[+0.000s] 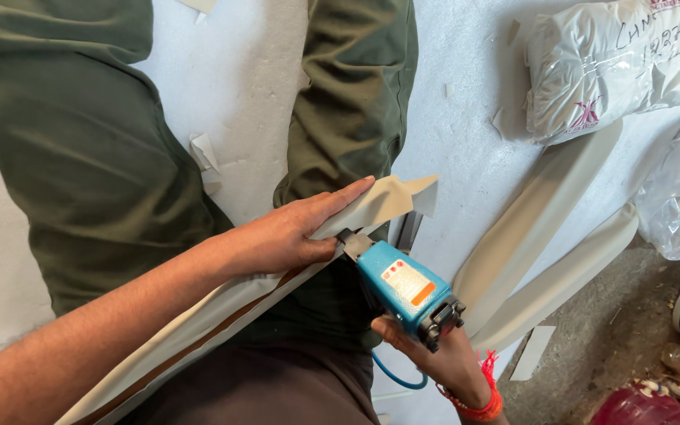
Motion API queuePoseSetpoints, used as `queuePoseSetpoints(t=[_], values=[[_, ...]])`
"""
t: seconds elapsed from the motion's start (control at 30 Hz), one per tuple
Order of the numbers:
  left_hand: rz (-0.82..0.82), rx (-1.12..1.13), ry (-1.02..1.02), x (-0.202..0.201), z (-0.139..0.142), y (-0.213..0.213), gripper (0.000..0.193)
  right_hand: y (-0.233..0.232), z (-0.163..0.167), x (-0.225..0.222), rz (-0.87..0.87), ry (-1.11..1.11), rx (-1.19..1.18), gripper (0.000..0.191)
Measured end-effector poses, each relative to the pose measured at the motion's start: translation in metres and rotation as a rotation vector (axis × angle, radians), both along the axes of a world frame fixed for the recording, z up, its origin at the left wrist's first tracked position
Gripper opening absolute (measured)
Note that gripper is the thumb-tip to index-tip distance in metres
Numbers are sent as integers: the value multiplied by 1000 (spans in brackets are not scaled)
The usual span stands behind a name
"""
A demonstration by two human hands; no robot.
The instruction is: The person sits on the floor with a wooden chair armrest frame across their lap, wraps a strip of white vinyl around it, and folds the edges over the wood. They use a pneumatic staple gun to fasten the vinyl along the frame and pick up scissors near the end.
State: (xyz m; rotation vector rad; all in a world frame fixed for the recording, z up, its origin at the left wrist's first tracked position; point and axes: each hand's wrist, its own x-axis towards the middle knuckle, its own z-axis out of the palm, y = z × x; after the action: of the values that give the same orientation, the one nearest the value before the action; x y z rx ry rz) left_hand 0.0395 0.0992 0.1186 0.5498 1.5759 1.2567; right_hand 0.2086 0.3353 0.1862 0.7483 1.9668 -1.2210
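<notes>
Left hand flat on cream strip, right hand gripping blue stapler

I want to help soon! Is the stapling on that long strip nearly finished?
Done: cannot tell; no staples show. In hand: the left hand presses the long cream wrapped strip flat while the right hand holds the blue pneumatic stapler near its end. Left: two similar cream strips lie aside.

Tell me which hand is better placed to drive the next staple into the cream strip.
Right, most likely. The right hand already holds the blue staple gun, whose nose sits against the cream strip beside the left hand's fingers. The left hand lies flat on the strip, pressing it down, so it seems better kept there.
</notes>
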Motion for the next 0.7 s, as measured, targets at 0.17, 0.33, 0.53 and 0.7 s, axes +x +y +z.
queuePoseSetpoints(t=[0.17, 0.33, 0.53, 0.7], values=[[-12, -18, -27, 3, -5, -1, 90, 0, -8, 5, 56, 38, 32, 28], [91, 421, 206, -6, -9, -15, 92, 15, 3, 25, -35, 296, -15, 28], [204, -112, 354, 0, 6, -28, 79, 54, -50, 8, -2, 498, 595, 35], [365, -191, 582, -1, 16, 0, 74, 69, -115, -23, 74, 491, 755, 49]])
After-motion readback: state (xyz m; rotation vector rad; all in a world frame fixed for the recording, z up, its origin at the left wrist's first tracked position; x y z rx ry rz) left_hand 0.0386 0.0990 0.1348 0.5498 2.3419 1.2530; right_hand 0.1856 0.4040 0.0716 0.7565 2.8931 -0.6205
